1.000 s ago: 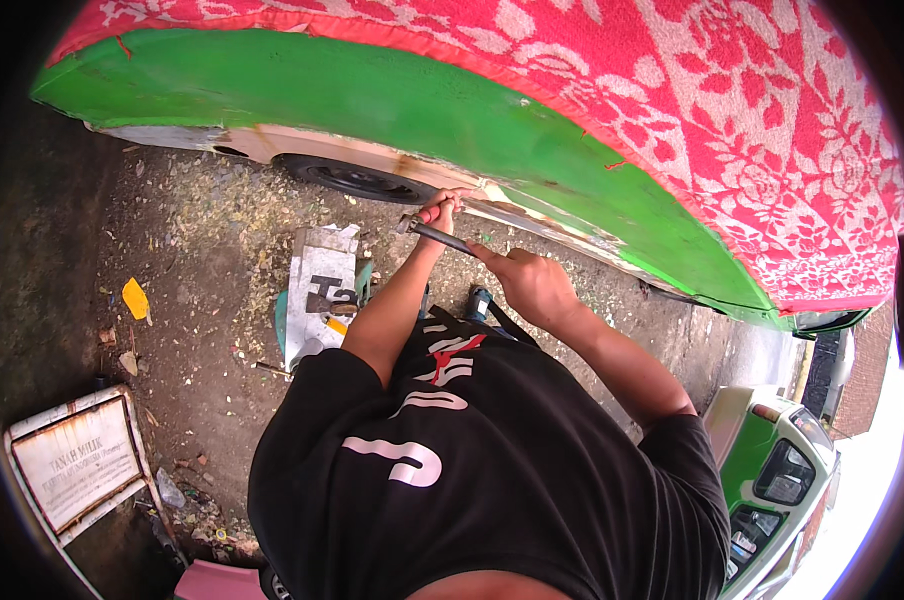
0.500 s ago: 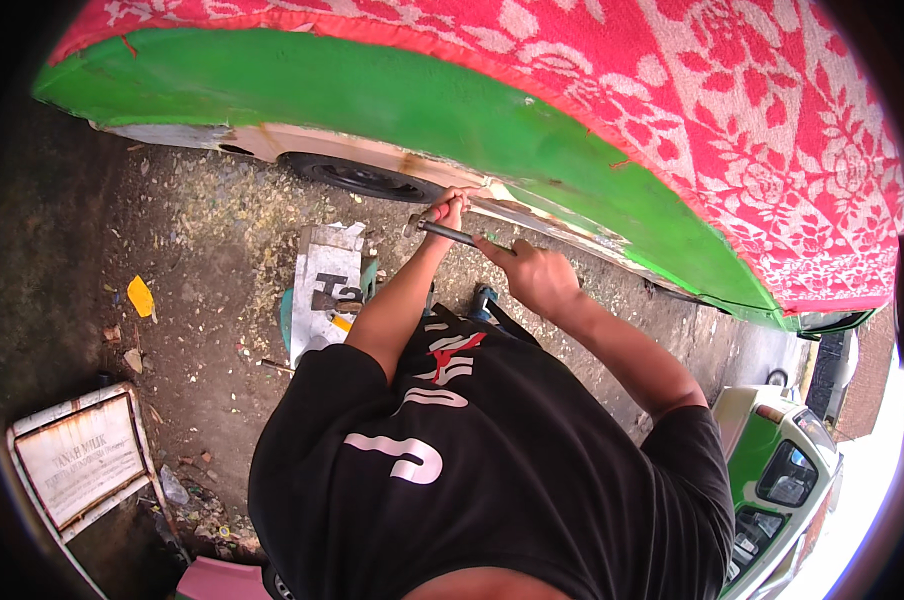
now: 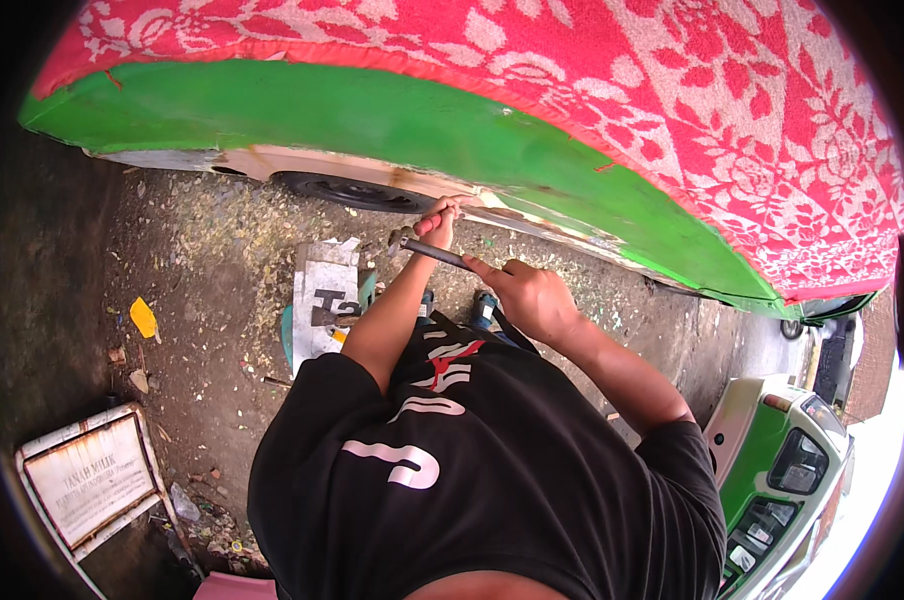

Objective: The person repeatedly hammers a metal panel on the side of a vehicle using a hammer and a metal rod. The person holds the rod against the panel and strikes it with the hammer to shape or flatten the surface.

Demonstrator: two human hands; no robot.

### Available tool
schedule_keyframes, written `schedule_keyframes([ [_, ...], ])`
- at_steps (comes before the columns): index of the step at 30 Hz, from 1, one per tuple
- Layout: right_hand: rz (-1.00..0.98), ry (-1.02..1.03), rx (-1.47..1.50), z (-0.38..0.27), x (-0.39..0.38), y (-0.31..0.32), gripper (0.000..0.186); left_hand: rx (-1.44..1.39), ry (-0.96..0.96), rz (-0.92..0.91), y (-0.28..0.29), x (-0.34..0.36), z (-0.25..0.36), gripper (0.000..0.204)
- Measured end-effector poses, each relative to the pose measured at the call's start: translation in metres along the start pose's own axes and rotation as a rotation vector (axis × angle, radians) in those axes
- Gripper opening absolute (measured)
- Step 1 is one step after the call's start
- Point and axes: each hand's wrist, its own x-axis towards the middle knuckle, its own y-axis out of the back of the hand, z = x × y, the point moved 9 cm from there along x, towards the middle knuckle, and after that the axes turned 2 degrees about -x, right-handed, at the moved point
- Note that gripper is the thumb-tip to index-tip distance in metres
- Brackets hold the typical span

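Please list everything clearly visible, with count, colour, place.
Patchy metal vehicle side: one, green, top.
Floral cloth: one, red and white, top.
Large round tyre: one, black, upper left.
Flat board: one, grey, left of centre.
Flat scrap: one, yellow, left.
Framed sign: one, rusty white, lower left.
Boxy vehicle: one, green and white, lower right.
Slim hammer: one, dark grey, centre.
Rounded handle: one, red, centre.
Shirt: one, black, lower centre.
Left hand: one, bare, holding rounded handle.
Right hand: one, bare, holding hammer.
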Motion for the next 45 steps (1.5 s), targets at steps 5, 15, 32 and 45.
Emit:
schedule_keyframes([
  [5,0.022,0.030,0.012,-0.001,0.000,0.000,0.058,0.048,-0.059,-0.044,-0.006,0.000,0.011,0.011],
  [15,-0.064,-0.011,-0.051,0.003,0.000,-0.016,0.059,0.054,-0.029,-0.063,-0.006,-0.006,0.000,0.014],
  [32,0.037,-0.168,0.228,0.028,-0.017,-0.010,0.042,0.117,-0.156,-0.119,-0.008,-0.005,-0.006,0.011],
  [45,0.078,-0.164,0.285,0.030,-0.026,0.007,0.045,0.160,-0.054,-0.133,-0.015,0.012,-0.003,0.017],
])
